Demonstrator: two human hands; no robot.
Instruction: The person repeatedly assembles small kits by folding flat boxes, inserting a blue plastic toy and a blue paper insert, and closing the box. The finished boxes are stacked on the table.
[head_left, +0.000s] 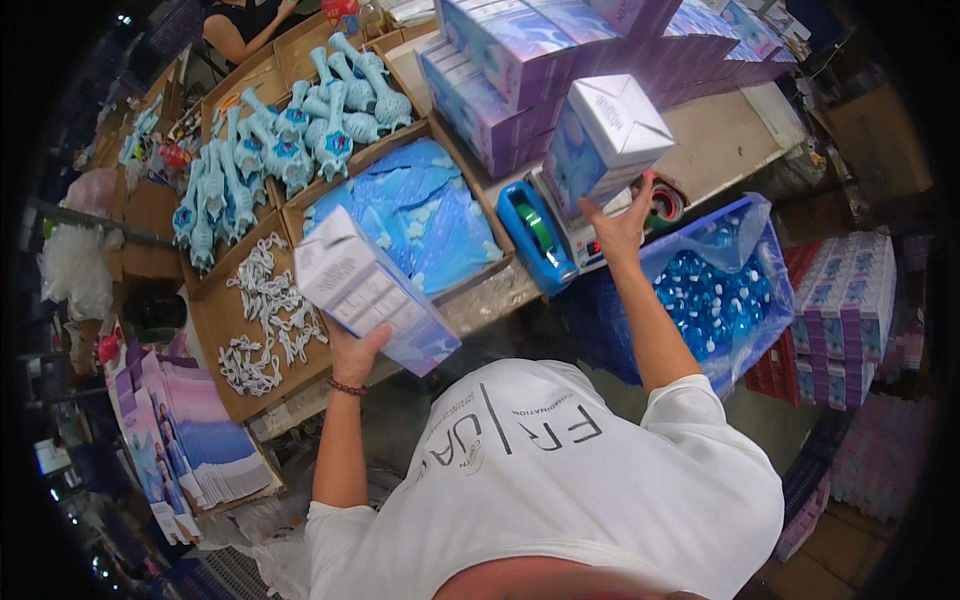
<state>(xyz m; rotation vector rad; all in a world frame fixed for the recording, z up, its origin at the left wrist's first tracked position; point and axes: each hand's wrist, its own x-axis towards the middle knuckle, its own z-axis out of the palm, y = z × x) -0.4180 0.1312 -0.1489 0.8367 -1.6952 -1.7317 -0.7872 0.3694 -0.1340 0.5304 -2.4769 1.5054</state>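
The left hand [356, 354] grips a pale box [385, 290] by its near-left edge above the counter [500, 297], thumb on the printed face. The right hand [622, 230] spreads its fingers around a second box's near base [590, 165]; I cannot tell whether they grip.

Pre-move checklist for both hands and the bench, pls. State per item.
1. Left grip: ok. The left hand holds the tilted carton, thumb on its side.
2. Right grip: cannot tell. The right hand is at the lower part of the second carton; how firm the hold is doesn't show.
3. Cartons apart: ok, clear gap between them.
4. Second carton's upper end closed: ok, flaps folded down.
5. Red display unobstructed: cannot tell, only partly visible by the right arm.
6. Tape dispenser loaded: ok, green roll in place.
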